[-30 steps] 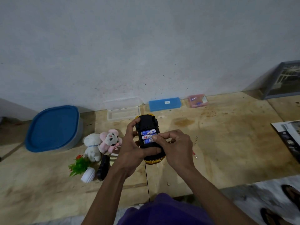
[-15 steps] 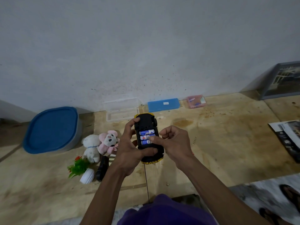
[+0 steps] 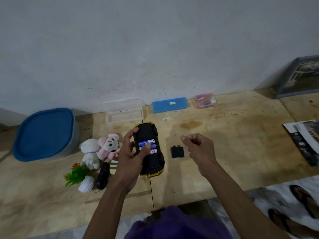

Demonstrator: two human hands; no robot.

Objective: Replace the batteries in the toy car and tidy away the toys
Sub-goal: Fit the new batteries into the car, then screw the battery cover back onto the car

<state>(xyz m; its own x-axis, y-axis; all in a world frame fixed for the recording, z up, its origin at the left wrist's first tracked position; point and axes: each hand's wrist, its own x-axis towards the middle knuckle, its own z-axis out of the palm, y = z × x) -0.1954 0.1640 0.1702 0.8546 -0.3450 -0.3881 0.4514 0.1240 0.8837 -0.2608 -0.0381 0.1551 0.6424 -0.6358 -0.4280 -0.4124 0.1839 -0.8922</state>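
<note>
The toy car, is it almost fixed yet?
Partly. Batteries already sit in the upturned toy car, which the left hand grips, its thumb pressing on them. The black battery cover lies on the floor, so closing it comes next; the right hand hovers loosely curled above it, holding nothing. The stuffed animals and toy plant are not tidied away.

Matt black plastic toy car (image 3: 148, 149) underside (plush toys (image 3: 101, 149) fuzzy), rough plywood floor (image 3: 224, 144).
</note>
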